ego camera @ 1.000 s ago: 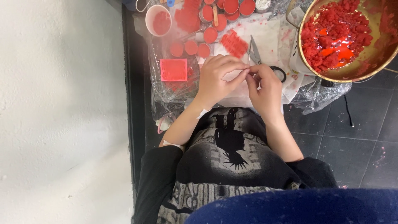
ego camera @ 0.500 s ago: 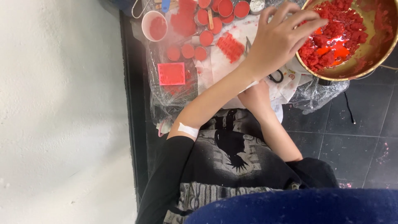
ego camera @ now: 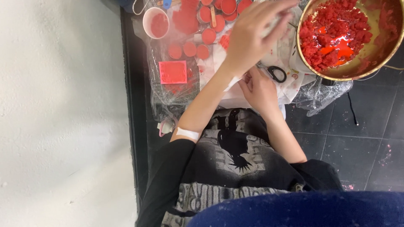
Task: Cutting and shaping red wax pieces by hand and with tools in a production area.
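Left hand point(ego camera: 252, 40) raised beside the brass bowl point(ego camera: 370, 63) of red wax chunks point(ego camera: 332, 33), fingers pinching something pale, blurred. Right hand point(ego camera: 261, 90) loosely curled on white paper point(ego camera: 290, 90). Filling step, seemingly; next needs steady placement.

Left hand point(ego camera: 252, 38) raised beside brass bowl point(ego camera: 336, 73) of red wax, right hand point(ego camera: 259, 90) on white paper point(ego camera: 235, 98).

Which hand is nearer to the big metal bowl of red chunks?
Left. The left hand reaches across, its fingers just short of the metal bowl's rim. The right hand rests lower, on the white sheet beside the scissors.
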